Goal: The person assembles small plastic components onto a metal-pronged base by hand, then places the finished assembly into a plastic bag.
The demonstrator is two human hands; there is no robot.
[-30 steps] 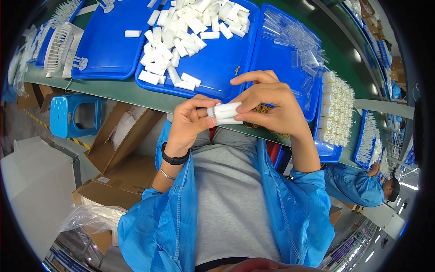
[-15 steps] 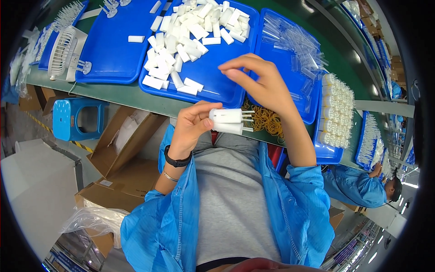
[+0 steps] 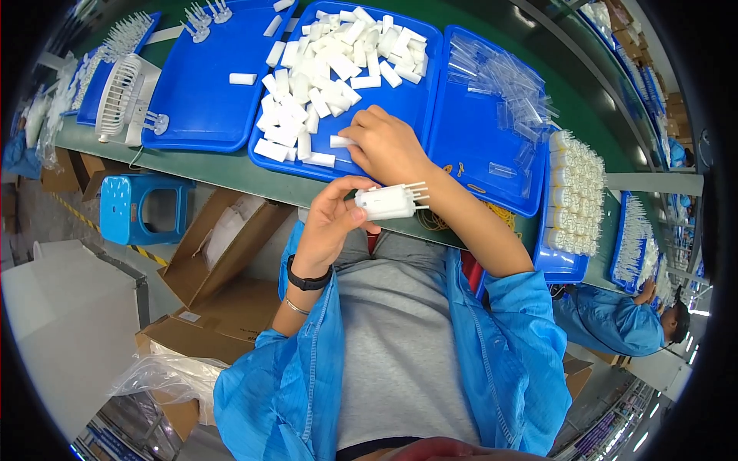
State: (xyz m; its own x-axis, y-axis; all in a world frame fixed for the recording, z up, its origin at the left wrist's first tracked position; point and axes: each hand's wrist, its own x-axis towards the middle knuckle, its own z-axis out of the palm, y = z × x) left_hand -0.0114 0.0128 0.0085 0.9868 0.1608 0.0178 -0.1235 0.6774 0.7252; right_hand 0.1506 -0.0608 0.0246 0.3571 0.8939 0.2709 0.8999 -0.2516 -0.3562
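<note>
Nearest me, the left hand (image 3: 334, 215) grips the bundle (image 3: 387, 202) by one end, seemingly to leave its prongs (image 3: 417, 185) free toward three o'clock. Toward twelve, the right hand (image 3: 387, 146) pinches a sleeve (image 3: 339, 141) over the tray (image 3: 421, 107), presumably set close for reach.

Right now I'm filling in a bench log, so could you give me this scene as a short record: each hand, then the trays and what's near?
Left hand: holds a white pronged piece, prongs pointing right
Right hand: fingertips at a white block over the middle tray; firmness of grip unclear
Middle tray: blue, heaped with white blocks
Right tray: blue, with clear strips
Left tray: blue, with a few white blocks and pronged stands
Near right forearm: yellow bands, partly hidden
Floor, left: blue stool
</note>
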